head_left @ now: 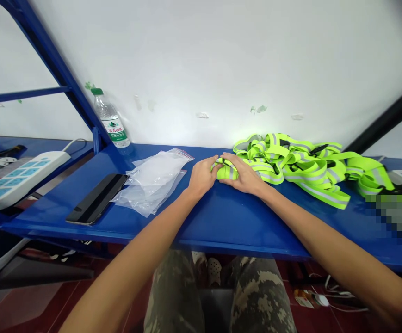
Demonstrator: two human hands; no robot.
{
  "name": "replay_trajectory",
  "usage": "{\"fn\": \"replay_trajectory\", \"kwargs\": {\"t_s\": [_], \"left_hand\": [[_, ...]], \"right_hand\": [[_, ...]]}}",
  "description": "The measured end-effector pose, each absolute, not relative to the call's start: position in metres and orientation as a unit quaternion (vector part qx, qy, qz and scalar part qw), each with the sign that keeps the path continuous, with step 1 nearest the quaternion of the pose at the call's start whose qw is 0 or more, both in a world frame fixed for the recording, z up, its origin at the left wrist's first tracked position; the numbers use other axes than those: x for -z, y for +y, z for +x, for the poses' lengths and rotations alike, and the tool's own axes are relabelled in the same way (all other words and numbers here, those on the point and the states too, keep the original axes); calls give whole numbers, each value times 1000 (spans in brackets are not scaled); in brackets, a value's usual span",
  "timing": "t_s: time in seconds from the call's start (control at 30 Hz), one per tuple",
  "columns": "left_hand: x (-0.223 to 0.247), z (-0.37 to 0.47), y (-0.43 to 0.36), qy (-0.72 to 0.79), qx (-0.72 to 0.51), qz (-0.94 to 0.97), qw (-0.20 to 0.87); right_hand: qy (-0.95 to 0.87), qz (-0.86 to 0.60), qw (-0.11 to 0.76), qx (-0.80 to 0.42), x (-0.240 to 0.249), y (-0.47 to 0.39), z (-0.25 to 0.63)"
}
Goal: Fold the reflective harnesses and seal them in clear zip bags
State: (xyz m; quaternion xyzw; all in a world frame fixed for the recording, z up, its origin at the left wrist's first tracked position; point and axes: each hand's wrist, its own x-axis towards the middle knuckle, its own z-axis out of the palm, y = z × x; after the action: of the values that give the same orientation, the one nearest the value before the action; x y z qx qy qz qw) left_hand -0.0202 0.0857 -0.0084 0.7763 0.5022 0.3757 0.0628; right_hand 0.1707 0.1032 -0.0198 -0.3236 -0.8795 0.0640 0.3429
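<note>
Between my two hands is a neon-yellow reflective strap (pixel 227 172) with a grey stripe, bunched into a small bundle just above the blue table (pixel 235 222). My left hand (pixel 203 175) grips the bundle's left side, its fingers curled around it. My right hand (pixel 244 175) closes on the right side, thumb below and fingers over the top. Right beside my right hand lies a tangled heap of the same reflective straps (pixel 291 162) with black buckles. To the left of my left hand is a stack of clear zip bags (pixel 154 178).
A black phone (pixel 97 200) lies left of the bags. Against the white wall stands a water bottle (pixel 111 118) with a green cap. A white power strip (pixel 23 178) rests at the far left. Blue frame bars (pixel 55 60) rise on the left.
</note>
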Motion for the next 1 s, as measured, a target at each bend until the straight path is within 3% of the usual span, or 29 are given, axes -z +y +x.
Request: {"fn": "replay_trajectory", "kwargs": {"t_s": [0.27, 0.47, 0.87, 1.0], "left_hand": [[6, -16, 80, 524, -340, 781, 22], [10, -14, 83, 541, -306, 783, 31], [6, -12, 77, 548, -306, 777, 45], [-3, -15, 75, 579, -322, 749, -26]], "right_hand": [[-876, -331, 339, -94, 15, 96, 167], [-821, -349, 408, -193, 18, 100, 161], [-796, -389, 421, -192, 14, 102, 157], [-780, -397, 450, -178, 16, 98, 151]]}}
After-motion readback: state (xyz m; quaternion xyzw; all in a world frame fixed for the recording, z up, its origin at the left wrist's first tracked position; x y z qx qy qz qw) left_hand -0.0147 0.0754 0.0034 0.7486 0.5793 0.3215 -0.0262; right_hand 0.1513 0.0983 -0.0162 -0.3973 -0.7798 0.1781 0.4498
